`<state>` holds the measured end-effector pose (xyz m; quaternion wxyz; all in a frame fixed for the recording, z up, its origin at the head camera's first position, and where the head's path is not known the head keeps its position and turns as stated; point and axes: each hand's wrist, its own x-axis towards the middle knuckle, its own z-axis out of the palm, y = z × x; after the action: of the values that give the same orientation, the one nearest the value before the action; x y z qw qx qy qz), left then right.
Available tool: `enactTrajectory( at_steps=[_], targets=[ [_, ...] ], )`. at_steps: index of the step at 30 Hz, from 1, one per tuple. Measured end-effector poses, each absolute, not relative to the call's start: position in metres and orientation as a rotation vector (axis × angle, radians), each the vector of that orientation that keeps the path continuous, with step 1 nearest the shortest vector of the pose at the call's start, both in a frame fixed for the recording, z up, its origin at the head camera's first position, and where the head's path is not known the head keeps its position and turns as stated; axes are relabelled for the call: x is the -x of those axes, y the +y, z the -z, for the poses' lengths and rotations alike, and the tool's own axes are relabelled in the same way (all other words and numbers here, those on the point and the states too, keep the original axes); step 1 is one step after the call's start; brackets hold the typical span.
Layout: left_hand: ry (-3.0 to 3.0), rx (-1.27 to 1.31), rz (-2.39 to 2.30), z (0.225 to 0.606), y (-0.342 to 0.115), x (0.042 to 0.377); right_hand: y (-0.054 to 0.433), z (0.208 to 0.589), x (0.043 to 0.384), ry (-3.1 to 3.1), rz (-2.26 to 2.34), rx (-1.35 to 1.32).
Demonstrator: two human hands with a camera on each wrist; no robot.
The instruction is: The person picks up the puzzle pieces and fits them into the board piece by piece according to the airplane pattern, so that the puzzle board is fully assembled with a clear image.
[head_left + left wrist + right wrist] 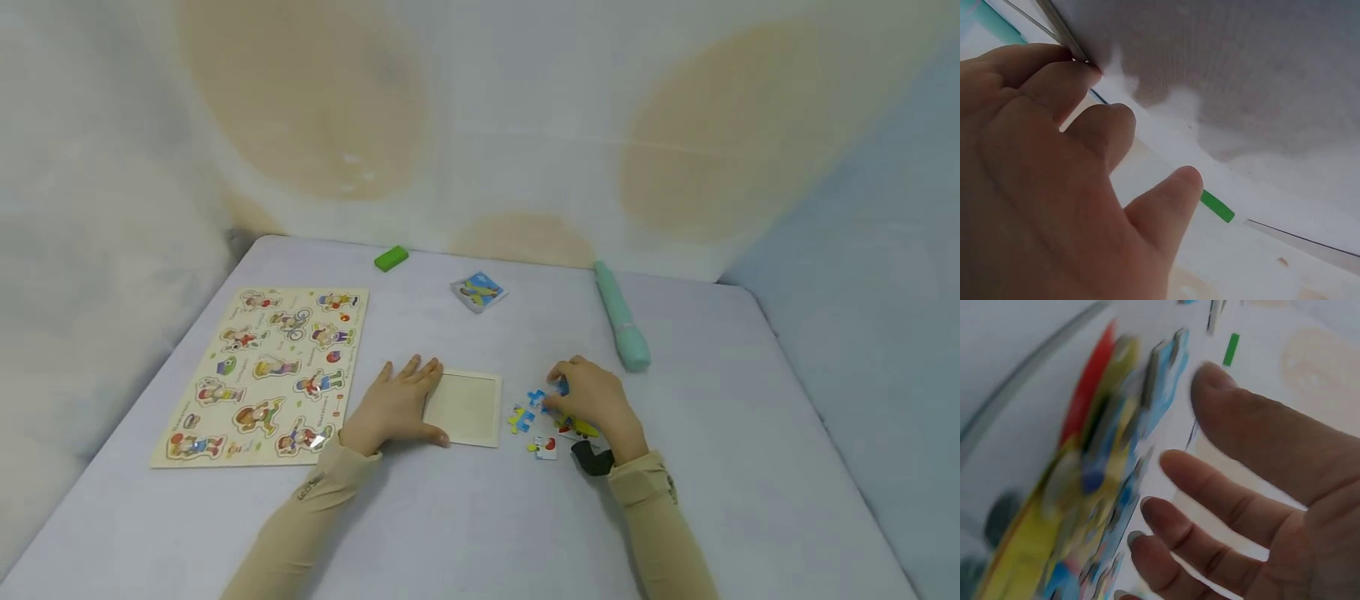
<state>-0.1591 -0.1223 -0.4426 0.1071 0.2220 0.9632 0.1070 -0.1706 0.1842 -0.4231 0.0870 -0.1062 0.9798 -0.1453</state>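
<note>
My left hand rests with fingers spread at the left side of a shallow, light wooden puzzle tray, its thumb along the lower left corner. No puzzle piece lies in the tray. To the tray's right, my right hand hovers over several loose jigsaw pieces, blue, yellow, red and white, and partly covers them. In the right wrist view its fingers and thumb are apart, with nothing between them, close beside a blurred heap of pieces. A red-and-white piece lies nearest the front.
A large wooden peg board with sports figures lies at left. At the back are a green block and a small picture card or packet. A long teal object lies back right. Something dark and curved sits below the right wrist.
</note>
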Motion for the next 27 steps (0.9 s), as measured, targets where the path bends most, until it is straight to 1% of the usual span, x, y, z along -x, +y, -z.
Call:
enactTrajectory(
  at_steps=[9,18,27],
  targets=[
    [2.822,-0.639,-0.282,0.442,-0.118,0.159,0.201,0.425,0.169,2.880,0.514,0.207],
    [2.801,-0.629,-0.304,0.442,-0.117,0.160,0.181,0.428,0.164,2.919,0.472,0.369],
    [2.800,-0.619,-0.315,0.445,-0.121,0.160,0.169,0.434,0.168,2.679,0.815,0.353]
  ],
)
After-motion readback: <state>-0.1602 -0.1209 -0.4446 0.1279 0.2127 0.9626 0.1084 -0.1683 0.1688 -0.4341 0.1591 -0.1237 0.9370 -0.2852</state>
